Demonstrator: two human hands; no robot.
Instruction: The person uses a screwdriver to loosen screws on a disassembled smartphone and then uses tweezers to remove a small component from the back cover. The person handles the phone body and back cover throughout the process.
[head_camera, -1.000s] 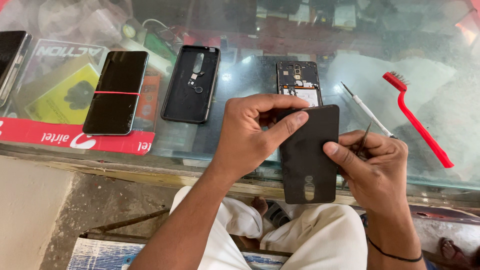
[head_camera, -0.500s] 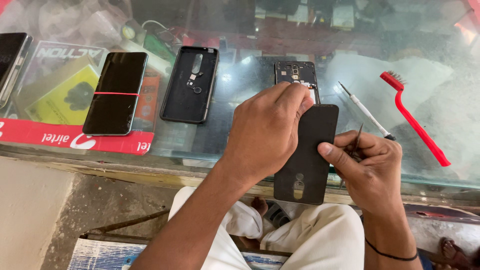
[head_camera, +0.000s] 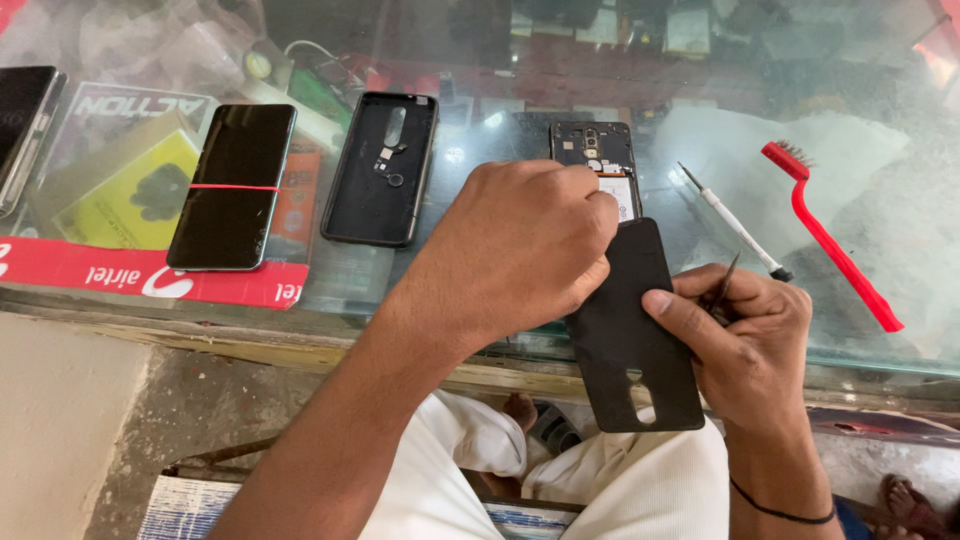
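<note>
Change: the left hand has moved over the upper end of the black back cover since half a second ago; one second ago its fingers were spread, and now they are curled into a fist over that end. The cover is tilted a little more.
Head view, left hand: closed, fingers bent down on the top edge of the back cover and touching it.
Head view, right hand: closed around a thin dark tool; its thumb presses on the right edge of the back cover.
Back cover: held between both hands, in front of the counter edge and above the person's lap, camera hole at the lower end.
Opened phone: on the glass counter, just beyond the back cover.
Black case: left of the opened phone.
Black phone with red band: further left of the opened phone.
Screwdriver: right of the opened phone.
Red brush: further right of the opened phone.
</note>
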